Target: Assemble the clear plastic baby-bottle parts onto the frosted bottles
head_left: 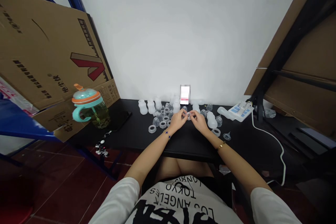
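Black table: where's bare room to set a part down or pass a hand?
Bare black table lies between the forearms at the near edge, between the loose rings and the teal cup, and between the right-side pieces and the white cable. Crowded: bottles and rings around the left hand and right hand, pinching a clear part.

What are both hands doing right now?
Left hand: closed on a small clear plastic piece.
Right hand: closed on the same piece.

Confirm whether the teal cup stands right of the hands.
No, the teal cup stands at the table's left end, beside the cardboard box.
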`<state>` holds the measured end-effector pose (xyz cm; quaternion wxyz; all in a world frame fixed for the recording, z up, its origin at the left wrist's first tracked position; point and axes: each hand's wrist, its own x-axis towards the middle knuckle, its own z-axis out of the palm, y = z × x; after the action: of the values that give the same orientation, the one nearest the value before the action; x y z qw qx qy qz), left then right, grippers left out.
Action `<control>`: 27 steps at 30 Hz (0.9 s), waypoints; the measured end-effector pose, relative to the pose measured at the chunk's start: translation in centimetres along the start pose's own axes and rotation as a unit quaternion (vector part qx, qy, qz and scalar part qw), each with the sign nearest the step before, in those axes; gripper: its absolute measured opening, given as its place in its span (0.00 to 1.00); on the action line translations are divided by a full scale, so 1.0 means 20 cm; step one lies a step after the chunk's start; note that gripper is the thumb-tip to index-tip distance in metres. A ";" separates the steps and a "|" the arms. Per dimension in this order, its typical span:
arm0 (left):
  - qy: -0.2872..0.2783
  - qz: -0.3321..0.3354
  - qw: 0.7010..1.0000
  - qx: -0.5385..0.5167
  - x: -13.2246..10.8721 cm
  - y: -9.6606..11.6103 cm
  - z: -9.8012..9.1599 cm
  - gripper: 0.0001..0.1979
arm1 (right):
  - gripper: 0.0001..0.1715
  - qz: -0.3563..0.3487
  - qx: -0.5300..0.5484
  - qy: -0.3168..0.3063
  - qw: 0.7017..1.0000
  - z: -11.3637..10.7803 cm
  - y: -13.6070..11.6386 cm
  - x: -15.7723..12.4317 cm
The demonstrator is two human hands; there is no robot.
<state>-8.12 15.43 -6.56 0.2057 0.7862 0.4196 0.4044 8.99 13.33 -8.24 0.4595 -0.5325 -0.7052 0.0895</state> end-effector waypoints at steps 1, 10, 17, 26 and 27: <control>0.000 -0.001 1.000 0.004 0.00 0.00 0.00 0.07 | 0.15 -0.001 -0.001 -0.001 1.000 0.00 0.01 0.00; 0.000 -0.007 1.000 0.007 0.00 0.01 -0.01 0.06 | 0.15 -0.005 -0.011 -0.015 1.000 0.01 0.02 0.00; 0.000 -0.009 1.000 0.004 0.00 0.00 0.00 0.05 | 0.16 -0.008 -0.010 -0.021 1.000 0.00 0.00 0.00; 0.005 0.014 1.000 0.003 0.01 -0.05 0.02 0.04 | 0.18 -0.012 -0.008 -0.028 0.999 -0.03 -0.04 -0.01; 0.007 0.015 1.000 0.004 0.01 -0.05 0.02 0.04 | 0.19 -0.011 -0.009 -0.029 0.999 -0.03 -0.05 -0.01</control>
<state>-8.17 16.19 -7.29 0.1934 0.7904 0.4110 0.4110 8.86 12.54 -7.37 0.4349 -0.5258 -0.7251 0.0934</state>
